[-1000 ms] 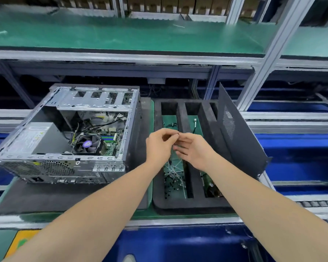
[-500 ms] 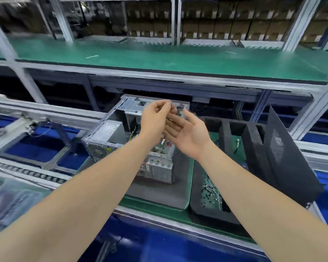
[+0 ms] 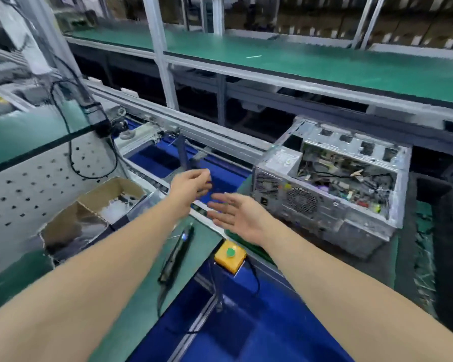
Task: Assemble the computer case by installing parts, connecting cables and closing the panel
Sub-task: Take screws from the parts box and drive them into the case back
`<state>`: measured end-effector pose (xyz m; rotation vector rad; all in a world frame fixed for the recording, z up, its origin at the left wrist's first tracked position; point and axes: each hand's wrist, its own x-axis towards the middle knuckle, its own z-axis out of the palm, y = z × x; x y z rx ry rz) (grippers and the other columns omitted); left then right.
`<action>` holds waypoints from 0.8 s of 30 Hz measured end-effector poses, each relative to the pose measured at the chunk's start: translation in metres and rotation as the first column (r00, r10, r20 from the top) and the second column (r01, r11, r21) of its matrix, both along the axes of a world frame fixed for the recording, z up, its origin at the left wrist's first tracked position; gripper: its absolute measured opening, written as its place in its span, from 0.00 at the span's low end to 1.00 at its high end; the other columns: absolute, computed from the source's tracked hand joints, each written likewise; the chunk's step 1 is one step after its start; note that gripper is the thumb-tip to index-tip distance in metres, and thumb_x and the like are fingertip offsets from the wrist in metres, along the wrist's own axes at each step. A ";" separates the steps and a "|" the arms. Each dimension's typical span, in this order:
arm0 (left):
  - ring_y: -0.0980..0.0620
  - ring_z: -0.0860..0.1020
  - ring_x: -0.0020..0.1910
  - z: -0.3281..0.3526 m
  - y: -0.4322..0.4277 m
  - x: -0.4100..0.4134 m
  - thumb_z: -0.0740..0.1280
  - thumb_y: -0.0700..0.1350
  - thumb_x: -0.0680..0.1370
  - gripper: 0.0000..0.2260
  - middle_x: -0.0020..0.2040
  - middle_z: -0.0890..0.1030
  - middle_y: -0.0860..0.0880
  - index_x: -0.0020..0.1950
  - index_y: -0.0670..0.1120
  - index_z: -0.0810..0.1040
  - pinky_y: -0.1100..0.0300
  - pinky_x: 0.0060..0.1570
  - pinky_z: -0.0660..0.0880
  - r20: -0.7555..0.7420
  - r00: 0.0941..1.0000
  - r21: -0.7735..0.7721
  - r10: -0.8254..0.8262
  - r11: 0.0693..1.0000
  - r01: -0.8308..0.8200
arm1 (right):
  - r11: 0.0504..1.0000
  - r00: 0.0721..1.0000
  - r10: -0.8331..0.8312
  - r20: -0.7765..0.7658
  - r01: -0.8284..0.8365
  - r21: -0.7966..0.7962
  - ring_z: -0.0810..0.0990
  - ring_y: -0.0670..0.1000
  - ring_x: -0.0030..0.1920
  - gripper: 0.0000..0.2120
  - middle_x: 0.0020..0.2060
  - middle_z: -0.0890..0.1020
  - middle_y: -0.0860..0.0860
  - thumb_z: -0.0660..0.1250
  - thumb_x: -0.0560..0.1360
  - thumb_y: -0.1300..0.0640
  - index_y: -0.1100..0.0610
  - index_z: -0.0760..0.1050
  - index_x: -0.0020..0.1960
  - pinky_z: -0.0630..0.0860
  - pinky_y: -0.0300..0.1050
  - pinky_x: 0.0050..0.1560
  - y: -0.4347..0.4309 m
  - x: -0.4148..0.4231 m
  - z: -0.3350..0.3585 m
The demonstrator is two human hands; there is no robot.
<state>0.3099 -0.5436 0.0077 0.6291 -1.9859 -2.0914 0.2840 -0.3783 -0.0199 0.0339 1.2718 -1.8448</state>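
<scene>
Workstation: we face a factory assembly line, where a long green shelf (image 3: 311, 61) runs above an aluminium-framed conveyor (image 3: 209, 137).
Computer case (image 3: 332, 186): it lies on a grey mat (image 3: 377, 273) toward the conveyor's right end. Its open side faces up, showing cables and a circuit board. The fan grilles are on the end nearest us, and neither hand touches it.
Left hand (image 3: 191, 189): it is raised over the conveyor's near edge with the fingers loosely curved toward the thumb. Motion blur keeps us from telling whether something small sits between the fingertips.
Right hand (image 3: 236, 215): it is spread wide and flat with straight fingers, holding nothing. It is just beside the left hand and near the case's left end.
Bench mat (image 3: 131, 296): this is the green surface below our left forearm.
Electric screwdriver (image 3: 177, 252): black and corded, it lies along the bench mat's right edge.
Button box (image 3: 230, 254): yellow with a green button, it is fixed at the conveyor's near edge, under the right wrist.
Cardboard box (image 3: 89, 212): open and divided, it sits at the bench mat's far left against a white perforated panel (image 3: 19, 194).
Foam tray (image 3: 446, 231): black, it is at the conveyor's far right, beside the case.
</scene>
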 end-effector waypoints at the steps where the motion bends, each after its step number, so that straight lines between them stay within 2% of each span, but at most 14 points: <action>1: 0.50 0.80 0.42 -0.011 -0.025 0.015 0.68 0.45 0.82 0.05 0.47 0.81 0.45 0.48 0.45 0.80 0.59 0.45 0.76 0.083 0.997 -0.016 -0.002 1.000 0.003 | 0.998 0.999 0.030 0.024 -0.031 0.054 0.86 0.55 0.53 0.13 0.53 0.87 0.54 0.64 0.84 0.52 0.57 0.80 0.64 0.79 0.51 0.62 -0.022 0.011 -0.013; 4: 0.50 0.71 0.35 -0.046 -0.083 0.056 0.68 0.40 0.82 0.05 0.43 0.74 0.42 0.47 0.41 0.77 0.61 0.37 0.69 0.264 0.964 -0.025 -0.026 0.999 0.034 | 0.972 0.996 0.034 0.088 -0.053 0.228 0.83 0.55 0.46 0.12 0.53 0.83 0.55 0.64 0.84 0.55 0.57 0.79 0.64 0.79 0.46 0.47 -0.077 0.040 -0.049; 7: 0.52 0.65 0.32 -0.084 -0.108 0.077 0.66 0.36 0.82 0.13 0.36 0.68 0.45 0.38 0.44 0.70 0.61 0.33 0.63 0.374 0.926 -0.070 -0.046 0.994 0.078 | 0.905 0.999 0.007 0.052 -0.028 0.424 0.79 0.53 0.43 0.07 0.47 0.80 0.53 0.64 0.84 0.55 0.56 0.78 0.58 0.76 0.43 0.42 -0.115 0.064 -0.080; 9: 0.51 0.64 0.32 -0.111 -0.111 0.081 0.64 0.36 0.83 0.15 0.33 0.67 0.46 0.36 0.45 0.69 0.61 0.32 0.63 0.413 0.909 -0.106 -0.056 0.988 0.109 | 0.859 1.000 -0.007 -0.005 0.009 0.512 0.74 0.51 0.38 0.03 0.40 0.76 0.51 0.63 0.83 0.59 0.54 0.76 0.53 0.72 0.42 0.39 -0.133 0.072 -0.097; 12: 0.53 0.66 0.32 -0.146 -0.110 0.077 0.65 0.38 0.82 0.11 0.32 0.70 0.48 0.40 0.44 0.74 0.65 0.29 0.64 0.454 0.889 -0.166 -0.053 0.976 0.143 | 0.809 0.996 -0.015 -0.082 0.060 0.584 0.67 0.49 0.33 0.06 0.40 0.72 0.54 0.62 0.83 0.62 0.55 0.69 0.59 0.63 0.43 0.34 -0.153 0.073 -0.119; 14: 0.54 0.67 0.33 -0.164 -0.110 0.070 0.65 0.38 0.82 0.12 0.33 0.71 0.50 0.39 0.45 0.73 0.70 0.24 0.62 0.461 0.886 -0.206 -0.056 0.964 0.168 | 0.795 0.994 -0.022 -0.107 0.082 0.601 0.69 0.50 0.34 0.09 0.39 0.73 0.55 0.64 0.82 0.62 0.55 0.67 0.60 0.64 0.43 0.33 -0.164 0.071 -0.131; 16: 0.55 0.67 0.31 -0.177 -0.111 0.063 0.63 0.38 0.83 0.14 0.33 0.71 0.49 0.38 0.45 0.72 0.70 0.22 0.61 0.477 0.876 -0.187 -0.067 0.966 0.176 | 0.792 0.992 -0.058 -0.113 0.115 0.600 0.75 0.55 0.40 0.09 0.43 0.76 0.58 0.66 0.81 0.62 0.55 0.68 0.58 0.72 0.48 0.38 -0.172 0.071 -0.141; 19: 0.55 0.67 0.28 -0.187 -0.113 0.056 0.63 0.38 0.83 0.14 0.31 0.73 0.49 0.37 0.44 0.76 0.68 0.22 0.64 0.496 0.865 -0.104 -0.075 0.984 0.145 | 0.782 0.986 -0.114 -0.121 0.164 0.601 0.83 0.61 0.54 0.10 0.53 0.82 0.62 0.69 0.80 0.60 0.54 0.70 0.57 0.80 0.58 0.55 -0.178 0.071 -0.157; 22: 0.52 0.71 0.29 -0.190 -0.115 0.052 0.65 0.40 0.83 0.07 0.34 0.76 0.46 0.51 0.40 0.82 0.57 0.34 0.77 0.524 0.848 0.026 -0.075 0.997 0.072 | 0.796 0.976 -0.151 -0.159 0.216 0.566 0.84 0.60 0.57 0.12 0.57 0.83 0.59 0.70 0.80 0.56 0.52 0.72 0.61 0.81 0.57 0.61 -0.180 0.077 -0.167; 24: 0.47 0.76 0.35 -0.189 -0.116 0.048 0.66 0.41 0.82 0.06 0.39 0.80 0.43 0.53 0.40 0.82 0.55 0.42 0.78 0.516 0.853 0.105 -0.074 0.994 0.022 | 0.822 0.961 -0.222 -0.163 0.274 0.500 0.84 0.58 0.57 0.13 0.58 0.83 0.59 0.69 0.82 0.55 0.52 0.73 0.65 0.80 0.59 0.63 -0.181 0.082 -0.171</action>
